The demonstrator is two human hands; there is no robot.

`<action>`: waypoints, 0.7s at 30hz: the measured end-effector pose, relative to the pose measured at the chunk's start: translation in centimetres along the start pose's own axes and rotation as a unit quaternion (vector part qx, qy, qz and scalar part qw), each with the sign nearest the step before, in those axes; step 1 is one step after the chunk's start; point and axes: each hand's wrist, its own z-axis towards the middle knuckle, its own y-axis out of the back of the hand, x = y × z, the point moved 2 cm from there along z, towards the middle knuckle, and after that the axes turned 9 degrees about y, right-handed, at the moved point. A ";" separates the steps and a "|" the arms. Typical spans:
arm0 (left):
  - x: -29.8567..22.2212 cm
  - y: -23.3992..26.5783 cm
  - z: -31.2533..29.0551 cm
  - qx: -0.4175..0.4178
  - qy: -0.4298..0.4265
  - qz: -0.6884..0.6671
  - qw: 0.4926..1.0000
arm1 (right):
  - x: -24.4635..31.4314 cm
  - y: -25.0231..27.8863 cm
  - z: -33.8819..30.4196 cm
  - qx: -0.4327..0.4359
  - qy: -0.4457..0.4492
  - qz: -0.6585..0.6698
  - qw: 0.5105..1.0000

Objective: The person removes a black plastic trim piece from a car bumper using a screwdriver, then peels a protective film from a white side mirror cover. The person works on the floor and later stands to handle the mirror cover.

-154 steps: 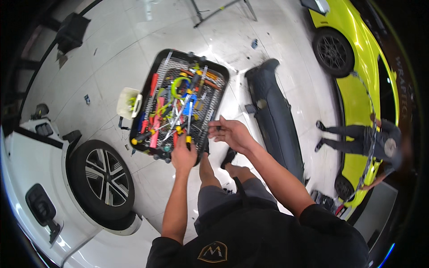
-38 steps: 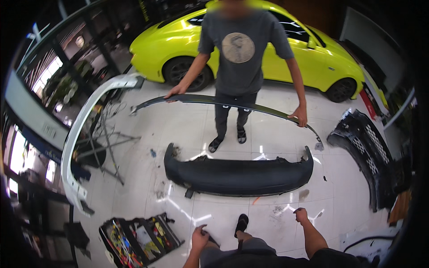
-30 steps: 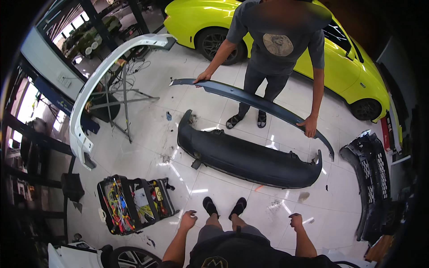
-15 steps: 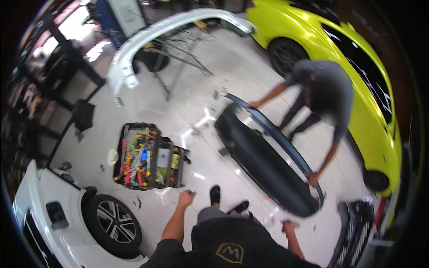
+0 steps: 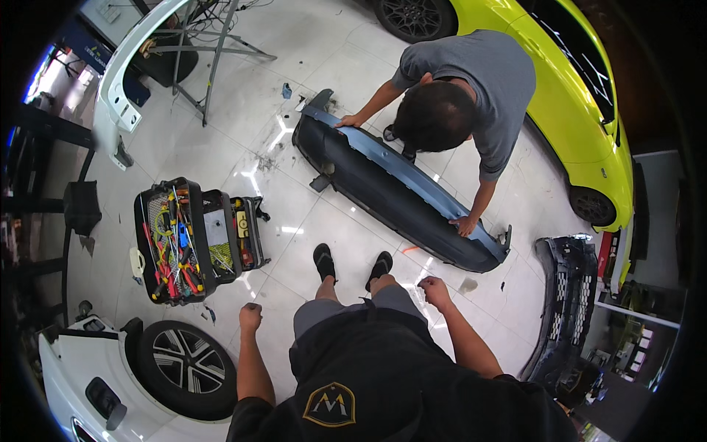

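My left hand [image 5: 251,317] hangs low above the tiled floor, fingers curled into a loose fist with no object showing. The tool case [image 5: 202,243] is the nearest thing on that side. In front of my body, my right hand [image 5: 436,292] is held with its fingers bent in; nothing shows in it. A long black car bumper [image 5: 383,193] lies on the floor ahead, touched by neither of my hands. Along its far side runs a blue-grey strip [image 5: 401,166]. A co-worker in a grey shirt [image 5: 471,96] bends over it, one hand at each end of the strip.
Hand tools [image 5: 175,243] fill the open case. A white car with a front wheel [image 5: 184,368] stands at near left, a yellow-green car [image 5: 567,110] at far right. A black grille part [image 5: 567,302] lies at right. A white bumper [image 5: 118,96] rests by a metal stand [image 5: 213,55].
My view has shifted, moving the scene left and up. The co-worker bends lower, and the gap between the blue-grey strip and the black bumper no longer shows. My right hand has come forward.
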 end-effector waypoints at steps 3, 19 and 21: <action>-1.0 -0.4 -1.3 -0.026 0.011 0.023 0.999 | -2.7 -0.5 0.7 0.023 0.006 -0.065 0.998; -15.1 -46.9 -10.1 0.284 -0.281 -0.047 0.916 | -11.7 -3.9 39.8 0.085 0.063 -0.453 0.885; -12.3 -50.7 -6.5 0.303 -0.293 -0.047 0.905 | -11.2 -5.2 43.6 -0.012 0.048 -0.500 0.865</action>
